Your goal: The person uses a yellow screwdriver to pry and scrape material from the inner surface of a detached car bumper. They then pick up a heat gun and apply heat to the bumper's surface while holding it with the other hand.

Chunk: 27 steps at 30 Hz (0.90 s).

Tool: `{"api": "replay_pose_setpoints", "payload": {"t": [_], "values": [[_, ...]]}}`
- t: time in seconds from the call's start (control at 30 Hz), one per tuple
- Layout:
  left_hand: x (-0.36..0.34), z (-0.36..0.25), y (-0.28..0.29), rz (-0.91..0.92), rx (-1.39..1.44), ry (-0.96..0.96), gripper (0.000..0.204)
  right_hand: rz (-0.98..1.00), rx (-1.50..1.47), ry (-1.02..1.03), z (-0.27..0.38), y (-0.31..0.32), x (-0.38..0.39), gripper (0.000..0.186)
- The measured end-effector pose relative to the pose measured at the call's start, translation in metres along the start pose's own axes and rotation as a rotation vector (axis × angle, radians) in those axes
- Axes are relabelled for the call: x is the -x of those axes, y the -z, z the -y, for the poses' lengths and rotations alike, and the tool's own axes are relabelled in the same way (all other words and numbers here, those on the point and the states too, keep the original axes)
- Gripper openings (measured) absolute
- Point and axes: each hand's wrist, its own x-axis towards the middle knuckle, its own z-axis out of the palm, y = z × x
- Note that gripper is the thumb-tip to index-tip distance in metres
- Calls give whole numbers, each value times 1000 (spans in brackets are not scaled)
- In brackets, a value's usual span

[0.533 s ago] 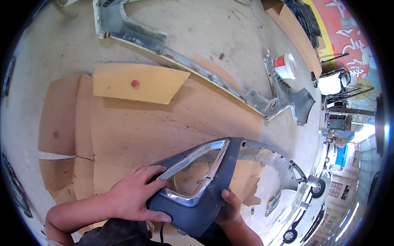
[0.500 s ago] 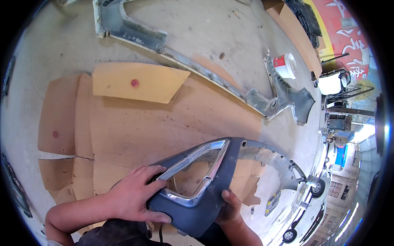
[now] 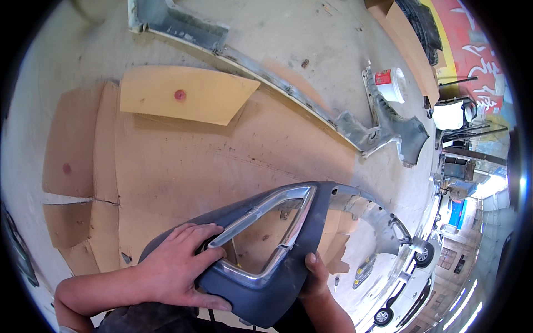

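- Flattened cardboard sheets [image 3: 183, 161] covered the concrete floor [image 3: 311, 33], apparently as padding for car body parts; a second, paler bumper [image 3: 288, 91] lay along the far edge beside a white tub [image 3: 392, 83].
- Head view: the dark grey bumper corner [image 3: 277, 266] stood tilted on the cardboard right before the person, its chrome-trimmed opening [image 3: 261, 238] facing up.
- Left hand [image 3: 177, 269] lay spread over the near end, fingers curled into the opening, seemingly to steady it.
- Right hand [image 3: 316, 275] gripped the lower outer edge, thumb over the rim, bracing the piece from the other side.
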Motion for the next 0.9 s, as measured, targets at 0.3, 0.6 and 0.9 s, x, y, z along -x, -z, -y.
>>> {"api": "replay_pose_setpoints", "payload": {"t": [0.3, 0.6, 0.9], "values": [[-2, 1, 3, 3, -7, 4, 82, -11, 145, 61, -9, 14, 1, 80], [-10, 9, 17, -14, -40, 10, 77, -65, 862, 731, 2, 48, -16, 73], [-4, 7, 7, -24, -24, -20, 80, -153, 1511, 1387, -4, 33, -38, 55]]}}
